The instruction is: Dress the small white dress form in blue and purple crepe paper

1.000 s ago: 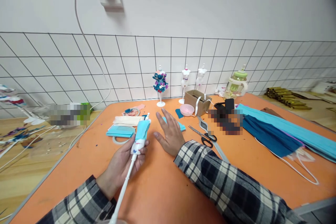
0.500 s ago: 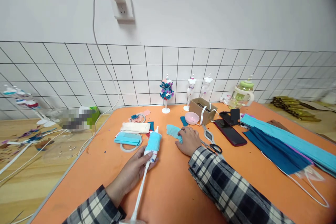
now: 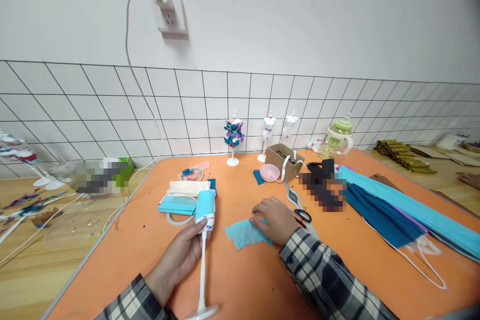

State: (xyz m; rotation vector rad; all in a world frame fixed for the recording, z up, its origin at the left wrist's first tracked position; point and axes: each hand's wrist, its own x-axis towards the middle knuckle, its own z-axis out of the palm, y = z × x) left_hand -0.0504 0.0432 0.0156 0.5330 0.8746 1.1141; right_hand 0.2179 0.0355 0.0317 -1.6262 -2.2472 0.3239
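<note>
My left hand (image 3: 188,249) is wrapped round the lower body of a small white mannequin (image 3: 210,221), which tilts away from me with its stand and round base toward me. Light blue fabric covers its chest. Over the orange table, my right hand (image 3: 276,219) has its fingers bent and its thumb on a light blue fabric piece (image 3: 245,234), which lies partly beneath it. Just right of that hand are black-handled scissors (image 3: 303,216), their blades hidden from view.
A dressed mannequin (image 3: 233,135) and two barer ones (image 3: 268,130) stand by the wall. A cardboard box (image 3: 294,170) and pink bowl (image 3: 268,173) are before them. Folded blue fabric (image 3: 177,206) lies left, a dark blue mask (image 3: 382,215) right, a lidded jug (image 3: 338,136) behind.
My right hand has come down onto the light blue fabric piece and drawn it nearer across the table. The mannequin stays in my left hand, its base now more in view.
</note>
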